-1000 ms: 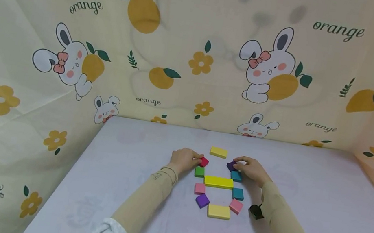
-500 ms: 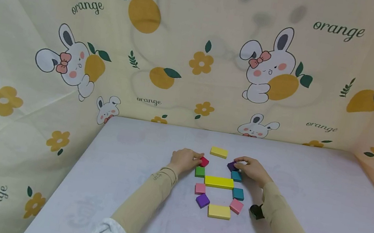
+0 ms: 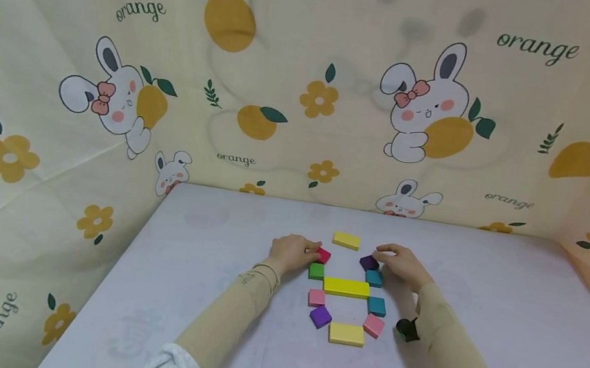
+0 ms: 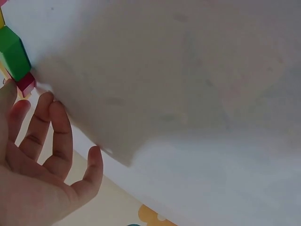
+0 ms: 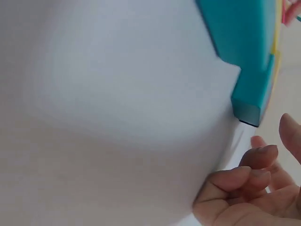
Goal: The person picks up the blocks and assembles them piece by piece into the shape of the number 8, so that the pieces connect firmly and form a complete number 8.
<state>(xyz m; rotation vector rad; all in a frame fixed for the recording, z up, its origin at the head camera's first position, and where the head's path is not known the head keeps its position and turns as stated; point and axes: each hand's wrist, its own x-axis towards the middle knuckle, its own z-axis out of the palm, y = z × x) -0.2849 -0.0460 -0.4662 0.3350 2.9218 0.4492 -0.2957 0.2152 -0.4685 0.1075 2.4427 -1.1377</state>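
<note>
At the upper left of a ring of coloured blocks, my left hand (image 3: 292, 252) pinches a red block (image 3: 324, 256) with thumb and forefinger. Just below it lies a green block (image 3: 317, 272); in the left wrist view the green block (image 4: 15, 54) is beside the red one, and the other fingers are loosely bent. Across the ring, my right hand (image 3: 403, 265) hovers beside a dark purple block (image 3: 368, 263), fingertips slightly off its right edge and holding nothing. A teal block (image 3: 373, 278) lies under the purple one. In the right wrist view the fingers (image 5: 225, 179) are bent loosely.
A long yellow block (image 3: 346, 288) crosses the middle of the ring. Shorter yellow blocks lie at its top (image 3: 346, 241) and bottom (image 3: 346, 334). Pink, violet and teal blocks line the sides. A black object (image 3: 407, 329) shows beside the right sleeve. A patterned cloth backs the white table (image 3: 194, 297).
My right hand has let go of the dark purple block and drawn back slightly to the right. The left hand stays at the red block.
</note>
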